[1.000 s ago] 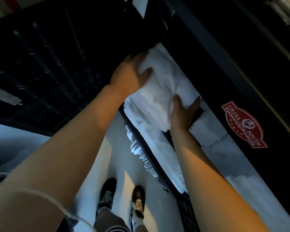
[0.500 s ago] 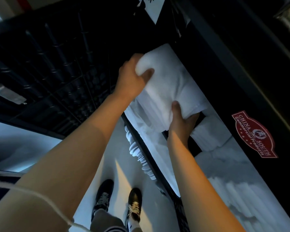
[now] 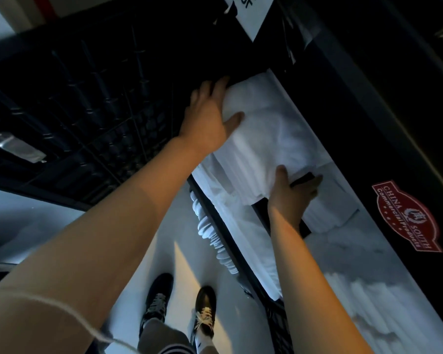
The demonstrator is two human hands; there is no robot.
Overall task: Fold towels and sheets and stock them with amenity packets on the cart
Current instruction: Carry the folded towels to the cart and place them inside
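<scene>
Head view: looks steeply down at both arms reaching into a dark cart.
Folded towel: white, thick, lying at about 12 o'clock from the person's feet, on top of a white stack on the cart shelf; its far end sits under the cart's dark upper edge.
Left hand: at the towel's 10 o'clock corner; thumb lies on the top face, fingers run along the far-left edge. The grip looks spread flat against the cloth, not curled round it.
Right hand: at the towel's 5 o'clock end; thumb on top, fingers tucked under the near edge, so the grip is pinched on the folded towel.
Handling, as a judgement: soft, limp and light; it will sag and unfold if lifted by one corner. Support from both ends, with fingers beneath the folded layers and thumbs on top, should keep the folds square. Not slippery, not fragile.
Step in hand, as a judgement: seating and squaring the towel on the stack.
Linen below: more white folded cloth along the shelf toward 5 o'clock.
Smaller stack: folded white pieces just beside the right hand, at 3 o'clock.
Red label: on the cart's dark panel, at 3 o'clock.
Shoes: dark, laced, on the pale floor at 6 o'clock.
</scene>
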